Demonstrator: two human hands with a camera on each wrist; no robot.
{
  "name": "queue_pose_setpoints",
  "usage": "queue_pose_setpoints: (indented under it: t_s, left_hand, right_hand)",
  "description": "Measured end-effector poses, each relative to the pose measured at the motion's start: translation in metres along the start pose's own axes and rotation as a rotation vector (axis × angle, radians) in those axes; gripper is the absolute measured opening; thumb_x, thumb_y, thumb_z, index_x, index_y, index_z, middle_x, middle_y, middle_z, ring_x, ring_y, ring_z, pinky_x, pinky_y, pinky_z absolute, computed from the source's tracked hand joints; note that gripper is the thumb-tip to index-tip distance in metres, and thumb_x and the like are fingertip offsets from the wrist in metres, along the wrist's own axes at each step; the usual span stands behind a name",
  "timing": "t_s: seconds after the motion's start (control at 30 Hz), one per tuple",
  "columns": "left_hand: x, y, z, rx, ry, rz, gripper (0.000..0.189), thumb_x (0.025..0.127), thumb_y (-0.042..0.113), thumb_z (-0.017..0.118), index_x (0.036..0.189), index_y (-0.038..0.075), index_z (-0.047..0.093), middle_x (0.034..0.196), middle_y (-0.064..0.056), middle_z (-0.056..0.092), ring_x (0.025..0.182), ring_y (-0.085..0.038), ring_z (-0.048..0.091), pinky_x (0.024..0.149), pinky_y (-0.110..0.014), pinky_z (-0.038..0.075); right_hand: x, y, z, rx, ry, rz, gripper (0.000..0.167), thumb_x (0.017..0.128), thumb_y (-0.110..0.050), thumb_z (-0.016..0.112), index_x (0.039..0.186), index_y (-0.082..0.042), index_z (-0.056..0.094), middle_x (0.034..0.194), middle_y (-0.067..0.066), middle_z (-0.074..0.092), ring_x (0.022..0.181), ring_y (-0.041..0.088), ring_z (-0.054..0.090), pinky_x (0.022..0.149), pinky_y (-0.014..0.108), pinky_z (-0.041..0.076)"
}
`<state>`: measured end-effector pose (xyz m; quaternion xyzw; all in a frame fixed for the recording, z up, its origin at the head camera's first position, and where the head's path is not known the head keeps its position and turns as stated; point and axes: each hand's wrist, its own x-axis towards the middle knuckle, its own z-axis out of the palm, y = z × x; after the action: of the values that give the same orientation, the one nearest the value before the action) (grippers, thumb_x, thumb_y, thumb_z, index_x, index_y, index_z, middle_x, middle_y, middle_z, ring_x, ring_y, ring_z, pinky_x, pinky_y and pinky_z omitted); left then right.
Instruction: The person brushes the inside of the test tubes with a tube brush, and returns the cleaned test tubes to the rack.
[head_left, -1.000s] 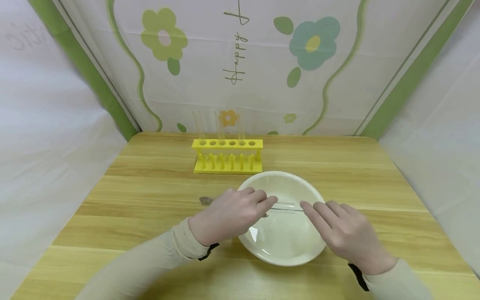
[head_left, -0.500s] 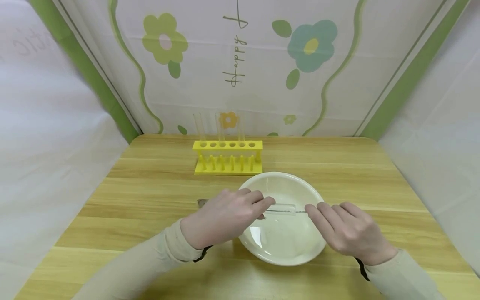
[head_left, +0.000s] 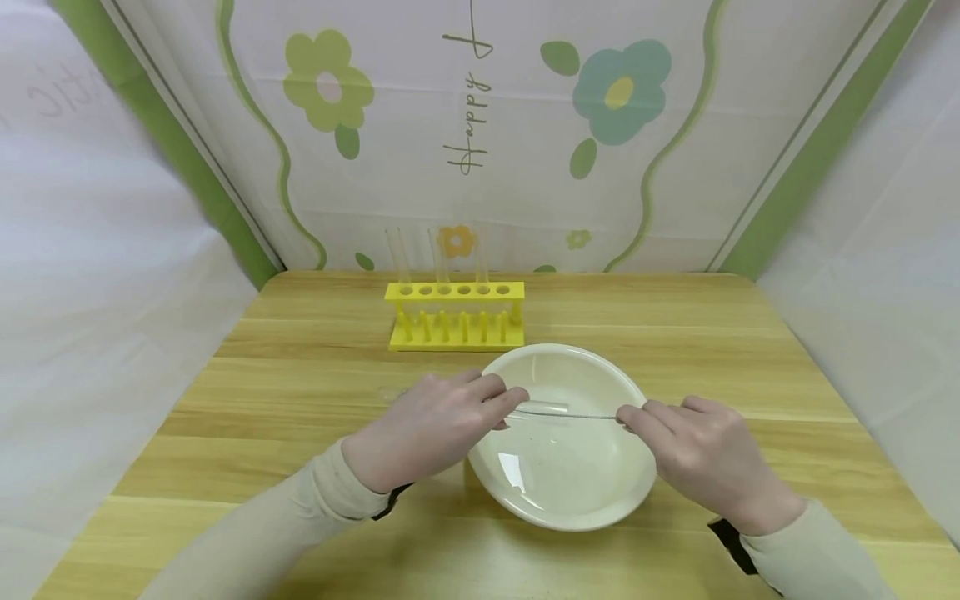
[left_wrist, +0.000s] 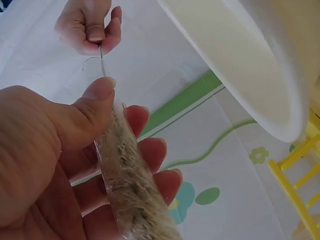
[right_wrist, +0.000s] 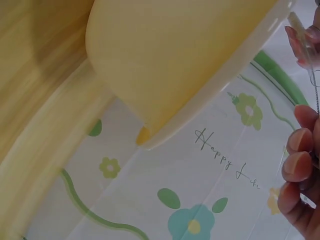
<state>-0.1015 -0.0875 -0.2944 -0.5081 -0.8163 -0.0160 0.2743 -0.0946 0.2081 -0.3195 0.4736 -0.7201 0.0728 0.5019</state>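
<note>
My left hand (head_left: 435, 425) grips a clear glass test tube (head_left: 551, 408) lying sideways over the white bowl (head_left: 577, 479). Its open end points right. Inside the tube, in the left wrist view, are the pale bristles (left_wrist: 132, 180) of a test tube brush, with thumb and fingers wrapped round the glass. From the mouth runs the brush's thin twisted wire handle (head_left: 581, 416). That wire is pinched by my right hand (head_left: 712, 458), at the bowl's right rim. Past my left hand, the tube's far end shows faintly as clear glass.
Behind the bowl stands a yellow test tube rack (head_left: 455, 291) with 3 clear tubes upright on it and a row of pegs. The wooden table (head_left: 300, 375) meets a flower-printed white curtain (head_left: 525, 200) at the back; white cloth hangs on both sides.
My left hand has shifted left with the tube, and the right hand slightly right. More wire shows between them. The greyish bristles seen left of my left hand have slid rightward inside the tube.
</note>
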Motion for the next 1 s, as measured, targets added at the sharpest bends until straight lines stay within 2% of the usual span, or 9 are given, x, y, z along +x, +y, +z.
queue_pose_setpoints:
  t_s: [0.2, 0.37, 0.57, 0.7, 0.8, 1.0]
  left_hand:
    - [-0.003, -0.003, 0.0, 0.014, 0.005, -0.004, 0.032, 0.082, 0.015, 0.082, 0.109, 0.008, 0.067, 0.086, -0.001, 0.062, 0.071, -0.013, 0.061, 0.047, -0.018, 0.046]
    - [-0.007, -0.006, 0.0, 0.004, -0.007, -0.018, 0.033, 0.081, 0.016, 0.083, 0.11, 0.009, 0.067, 0.088, -0.001, 0.063, 0.074, -0.014, 0.062, 0.048, -0.02, 0.049]
    - [-0.008, -0.008, 0.0, -0.001, -0.019, -0.027, 0.035, 0.081, 0.018, 0.083, 0.111, 0.009, 0.067, 0.09, -0.001, 0.065, 0.076, -0.015, 0.063, 0.052, -0.023, 0.052]
    - [-0.009, -0.009, -0.001, 0.004, -0.028, -0.033, 0.035, 0.081, 0.018, 0.083, 0.111, 0.009, 0.067, 0.091, -0.002, 0.065, 0.076, -0.016, 0.064, 0.053, -0.023, 0.053]
    - [-0.009, -0.01, -0.001, 0.003, -0.026, -0.039, 0.033, 0.082, 0.019, 0.082, 0.11, 0.009, 0.068, 0.09, -0.002, 0.065, 0.076, -0.016, 0.064, 0.05, -0.022, 0.051]
    - [-0.011, -0.01, 0.0, 0.001, -0.022, -0.042, 0.031, 0.083, 0.019, 0.081, 0.109, 0.008, 0.068, 0.088, -0.002, 0.064, 0.073, -0.015, 0.062, 0.047, -0.02, 0.047]
  right_hand:
    - [-0.005, 0.003, -0.004, 0.027, -0.032, 0.038, 0.039, 0.107, -0.018, 0.045, 0.075, -0.006, 0.064, 0.053, -0.01, 0.038, 0.049, 0.0, 0.011, 0.041, 0.012, 0.011]
    - [-0.01, 0.005, -0.008, 0.063, -0.08, 0.083, 0.041, 0.107, -0.022, 0.044, 0.075, -0.008, 0.066, 0.053, -0.01, 0.05, 0.051, -0.002, 0.009, 0.042, 0.011, 0.011]
    - [-0.017, 0.009, -0.012, 0.099, -0.1, 0.121, 0.044, 0.107, -0.025, 0.043, 0.075, -0.009, 0.068, 0.064, -0.01, 0.064, 0.049, -0.002, 0.011, 0.039, 0.01, 0.015]
    - [-0.025, 0.011, -0.013, 0.13, -0.114, 0.155, 0.045, 0.108, -0.026, 0.041, 0.077, -0.01, 0.069, 0.067, -0.008, 0.068, 0.042, -0.003, 0.019, 0.037, 0.011, 0.021]
    - [-0.031, 0.013, -0.015, 0.161, -0.133, 0.176, 0.044, 0.108, -0.027, 0.041, 0.079, -0.011, 0.069, 0.069, -0.007, 0.07, 0.038, -0.001, 0.031, 0.035, 0.012, 0.027]
    - [-0.04, 0.016, -0.02, 0.213, -0.199, 0.199, 0.041, 0.108, -0.029, 0.042, 0.084, -0.011, 0.069, 0.072, -0.006, 0.071, 0.041, 0.003, 0.052, 0.036, 0.015, 0.038]
